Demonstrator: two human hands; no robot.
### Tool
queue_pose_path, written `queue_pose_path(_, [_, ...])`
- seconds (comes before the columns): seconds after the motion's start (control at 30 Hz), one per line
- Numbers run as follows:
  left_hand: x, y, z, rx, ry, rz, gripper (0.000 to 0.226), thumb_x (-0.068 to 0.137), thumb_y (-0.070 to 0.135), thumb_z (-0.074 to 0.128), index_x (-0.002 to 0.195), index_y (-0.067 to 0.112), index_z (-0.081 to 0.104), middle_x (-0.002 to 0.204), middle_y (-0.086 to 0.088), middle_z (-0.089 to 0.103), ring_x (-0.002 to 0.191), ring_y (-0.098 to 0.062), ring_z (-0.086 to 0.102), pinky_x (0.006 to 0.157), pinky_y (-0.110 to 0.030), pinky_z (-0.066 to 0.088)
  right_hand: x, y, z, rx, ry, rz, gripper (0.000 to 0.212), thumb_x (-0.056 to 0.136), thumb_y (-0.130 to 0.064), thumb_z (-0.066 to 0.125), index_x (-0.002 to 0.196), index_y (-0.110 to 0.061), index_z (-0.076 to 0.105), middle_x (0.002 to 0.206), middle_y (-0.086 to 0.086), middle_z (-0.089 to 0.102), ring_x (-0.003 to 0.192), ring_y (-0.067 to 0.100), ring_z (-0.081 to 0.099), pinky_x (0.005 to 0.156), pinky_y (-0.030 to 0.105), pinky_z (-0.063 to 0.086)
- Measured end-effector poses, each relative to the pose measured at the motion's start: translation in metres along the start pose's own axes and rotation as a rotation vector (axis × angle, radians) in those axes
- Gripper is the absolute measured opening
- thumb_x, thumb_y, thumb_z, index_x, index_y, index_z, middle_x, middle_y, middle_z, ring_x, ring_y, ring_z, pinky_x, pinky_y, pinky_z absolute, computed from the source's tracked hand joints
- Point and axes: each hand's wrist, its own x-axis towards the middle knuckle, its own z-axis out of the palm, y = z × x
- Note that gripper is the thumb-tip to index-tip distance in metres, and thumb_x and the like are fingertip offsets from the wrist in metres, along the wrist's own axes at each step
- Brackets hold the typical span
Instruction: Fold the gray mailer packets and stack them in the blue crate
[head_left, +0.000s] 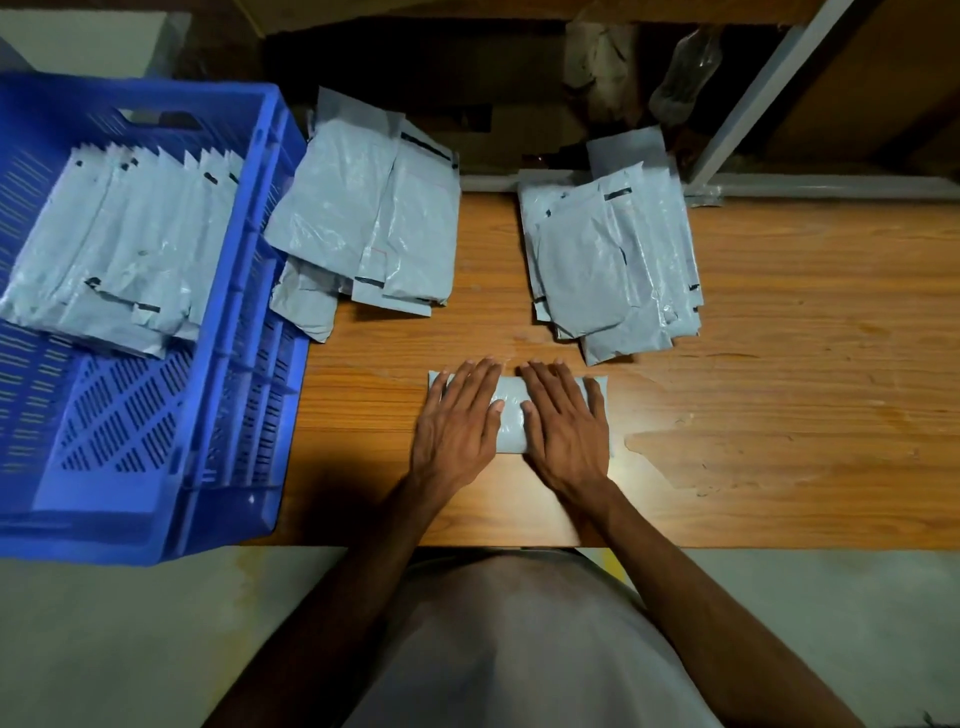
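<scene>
I press my left hand (457, 423) and right hand (563, 423), fingers flat and straight, on a folded packet (511, 415) lying beneath them; the blue crate (234, 322) stands left of my fingers.

The person wore a plain light grey top (519, 639), and both forearms were bare to the left hand (457, 421) and right hand (563, 423), without rings or a watch.

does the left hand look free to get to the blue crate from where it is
Probably yes. The left hand lies flat on the folded packet, and only bare wooden table separates it from the blue crate, whose top is open.
</scene>
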Motion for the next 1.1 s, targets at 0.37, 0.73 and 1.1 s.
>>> queue_pose_path(0.37, [0.005,-0.004,0.007,-0.041,-0.013,-0.006,0.056,0.112,0.037,0.023,0.16,0.015,0.038,0.165,-0.001,0.04,0.155,-0.017,0.031,0.126,-0.043,0.023,0.006,-0.001,0.002,0.037,0.023,0.009,0.052,0.111,-0.036,0.028,0.157,-0.021,0.047,0.163,-0.005,0.044,0.153,0.021,0.037,0.126,0.05,0.024])
queue_pose_path(0.73, [0.006,-0.002,0.004,-0.054,-0.06,-0.016,0.055,0.112,0.037,0.022,0.162,0.018,0.035,0.166,0.002,0.036,0.156,-0.014,0.028,0.128,-0.042,0.02,0.007,-0.001,0.002,0.032,-0.007,0.01,0.051,0.11,-0.034,0.033,0.157,-0.021,0.047,0.162,-0.004,0.046,0.154,0.021,0.035,0.129,0.046,0.018])
queue_pose_path(1.1, [0.003,-0.027,-0.006,-0.236,-0.01,-0.085,0.058,0.112,0.044,0.02,0.159,0.018,0.041,0.165,0.001,0.038,0.157,-0.011,0.022,0.131,-0.037,0.009,0.014,-0.018,-0.008,0.133,0.025,0.039,0.049,0.111,-0.036,0.03,0.152,-0.019,0.051,0.16,0.002,0.049,0.155,0.021,0.031,0.129,0.049,0.013])
